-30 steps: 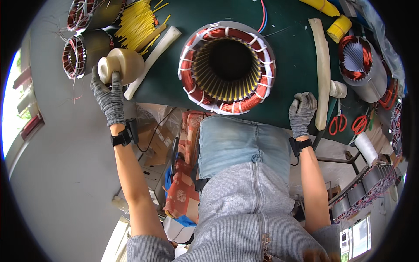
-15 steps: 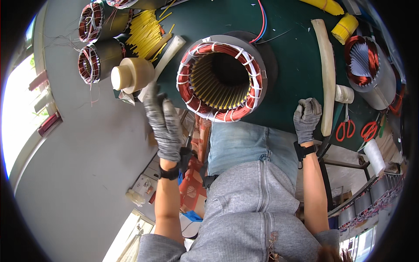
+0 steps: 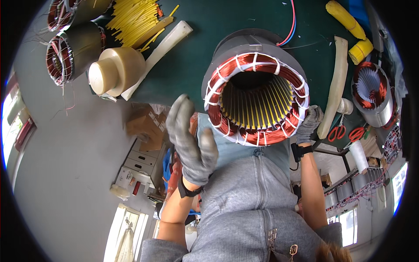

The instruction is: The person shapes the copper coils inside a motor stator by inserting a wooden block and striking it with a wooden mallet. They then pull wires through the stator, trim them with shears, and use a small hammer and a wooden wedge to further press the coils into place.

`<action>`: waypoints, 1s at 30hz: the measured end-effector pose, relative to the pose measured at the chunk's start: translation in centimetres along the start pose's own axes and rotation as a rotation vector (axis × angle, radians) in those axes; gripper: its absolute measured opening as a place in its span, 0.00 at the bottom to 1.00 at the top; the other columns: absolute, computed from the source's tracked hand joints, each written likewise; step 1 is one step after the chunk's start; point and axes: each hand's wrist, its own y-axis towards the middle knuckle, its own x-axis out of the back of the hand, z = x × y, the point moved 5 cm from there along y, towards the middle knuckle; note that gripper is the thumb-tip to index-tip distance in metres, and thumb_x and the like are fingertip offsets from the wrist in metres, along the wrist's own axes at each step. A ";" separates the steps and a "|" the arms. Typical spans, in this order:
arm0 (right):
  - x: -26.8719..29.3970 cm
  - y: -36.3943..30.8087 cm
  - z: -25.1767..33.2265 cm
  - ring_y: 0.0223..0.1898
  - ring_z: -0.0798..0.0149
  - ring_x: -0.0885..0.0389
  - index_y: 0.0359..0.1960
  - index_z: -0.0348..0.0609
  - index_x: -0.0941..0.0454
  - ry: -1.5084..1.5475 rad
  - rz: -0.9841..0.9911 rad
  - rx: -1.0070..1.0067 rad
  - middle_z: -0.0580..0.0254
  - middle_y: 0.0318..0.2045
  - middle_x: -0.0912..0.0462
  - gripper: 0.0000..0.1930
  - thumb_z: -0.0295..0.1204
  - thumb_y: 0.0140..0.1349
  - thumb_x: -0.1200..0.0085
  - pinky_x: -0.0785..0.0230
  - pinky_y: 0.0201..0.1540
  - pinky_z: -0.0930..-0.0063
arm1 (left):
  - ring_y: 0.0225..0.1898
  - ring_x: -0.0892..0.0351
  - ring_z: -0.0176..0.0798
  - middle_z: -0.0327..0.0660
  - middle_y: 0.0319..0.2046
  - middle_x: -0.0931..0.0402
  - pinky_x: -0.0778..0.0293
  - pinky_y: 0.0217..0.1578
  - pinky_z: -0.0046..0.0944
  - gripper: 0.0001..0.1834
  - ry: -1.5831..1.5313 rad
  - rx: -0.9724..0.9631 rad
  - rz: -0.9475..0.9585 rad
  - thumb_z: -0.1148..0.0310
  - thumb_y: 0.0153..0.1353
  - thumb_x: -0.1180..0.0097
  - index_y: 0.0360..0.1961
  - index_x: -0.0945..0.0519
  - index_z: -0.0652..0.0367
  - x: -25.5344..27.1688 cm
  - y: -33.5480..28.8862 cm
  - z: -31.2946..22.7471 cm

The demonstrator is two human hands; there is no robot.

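Observation:
A large motor stator [image 3: 256, 136], with red copper windings laced in white cord and yellow slot strips inside its bore, stands on the dark green table near its front edge. My left hand [image 3: 191, 142], in a grey glove, hovers left of the stator, apart from it, thumb and fingers spread with nothing in them. Beside the stator's right rim is my right hand [image 3: 310, 123], gloved too, its fingers curled at the table edge. The stator hides part of it, so I cannot tell what it holds, if anything.
At left lie smaller wound stators [image 3: 60, 59], a cream stepped plug [image 3: 115, 72], yellow strips [image 3: 133, 22] and a pale flat bar [image 3: 159, 59]. At right are a long pale bar [image 3: 336, 89], yellow rolls [image 3: 360, 51], another stator [image 3: 371, 89] and red-handled scissors [image 3: 337, 133].
My left hand has come toward my body and to the right, its thumb now farther out. The view has shifted, and the stator appears lower and farther right, close against my right hand.

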 end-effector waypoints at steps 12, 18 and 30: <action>0.0 0.3 0.3 0.33 0.54 0.33 0.30 0.50 0.32 0.001 0.081 -0.050 0.59 0.28 0.30 0.07 0.30 0.46 0.55 0.42 0.39 0.59 | 0.67 0.62 0.60 0.41 0.63 0.43 0.60 0.64 0.57 0.18 0.311 -0.384 0.315 0.48 0.50 0.41 0.42 0.19 0.39 -1.7 -0.5 -4.4; 0.1 0.1 0.2 0.33 0.54 0.32 0.30 0.50 0.31 0.006 0.064 -0.066 0.59 0.28 0.30 0.08 0.31 0.46 0.55 0.42 0.39 0.59 | 0.66 0.61 0.66 0.37 0.62 0.40 0.61 0.62 0.65 0.16 0.468 -0.462 0.307 0.48 0.52 0.44 0.38 0.18 0.40 -2.2 -0.5 -5.1; -0.6 -0.9 -1.0 0.33 0.55 0.31 0.33 0.52 0.31 0.034 0.121 -0.040 0.59 0.29 0.29 0.09 0.33 0.48 0.54 0.42 0.38 0.59 | 0.64 0.51 0.60 0.47 0.62 0.48 0.47 0.60 0.61 0.38 0.059 -0.295 0.080 0.44 0.46 0.36 0.57 0.35 0.44 -0.9 -0.1 -2.3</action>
